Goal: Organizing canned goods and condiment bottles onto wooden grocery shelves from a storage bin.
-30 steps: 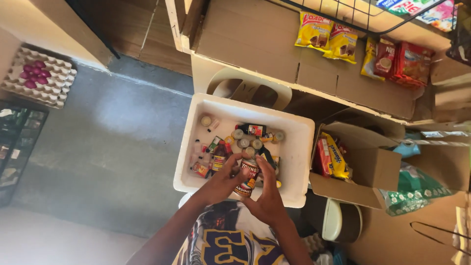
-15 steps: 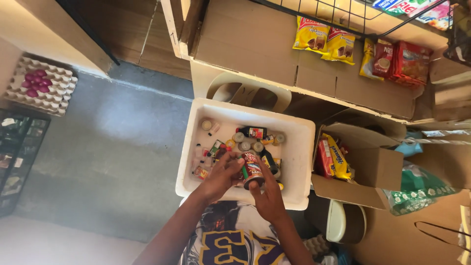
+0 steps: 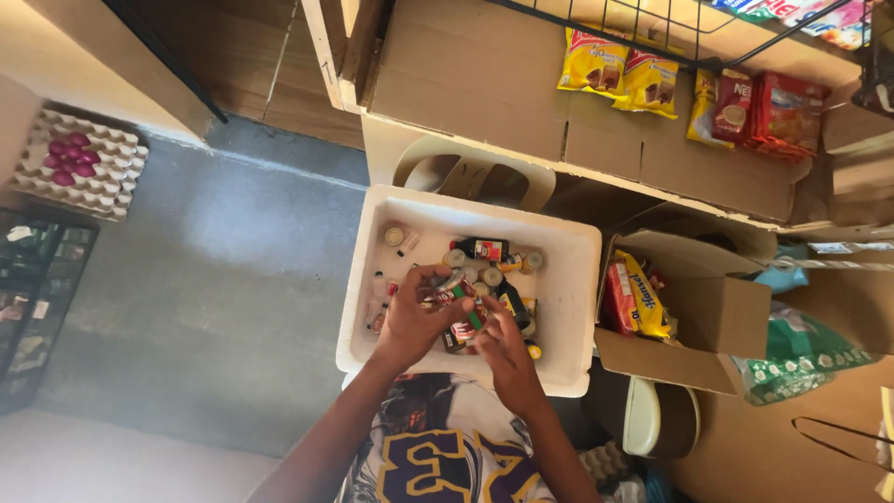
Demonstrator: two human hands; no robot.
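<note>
A white foam box [image 3: 568, 307] stands on the floor in front of me, with several small bottles and jars lying inside, among them a dark bottle with a red label [image 3: 481, 249]. Both my hands are inside the box over the pile. My left hand [image 3: 416, 319] grips a small bottle with a grey cap [image 3: 451, 279]. My right hand [image 3: 504, 352] pinches a thin green stick-like item [image 3: 468, 307] next to the left hand. What lies under the hands is hidden.
A cardboard box [image 3: 694, 317] with yellow and red snack packets stands right of the foam box. Cardboard shelves above hold more snack packets [image 3: 615, 63]. An egg tray with purple eggs [image 3: 73, 160] sits at the left. A beige plastic chair [image 3: 475, 172] is behind the box.
My hands have shifted among the bottles; the left hand has risen slightly with a small bottle, and the right hand has moved closer to it.
</note>
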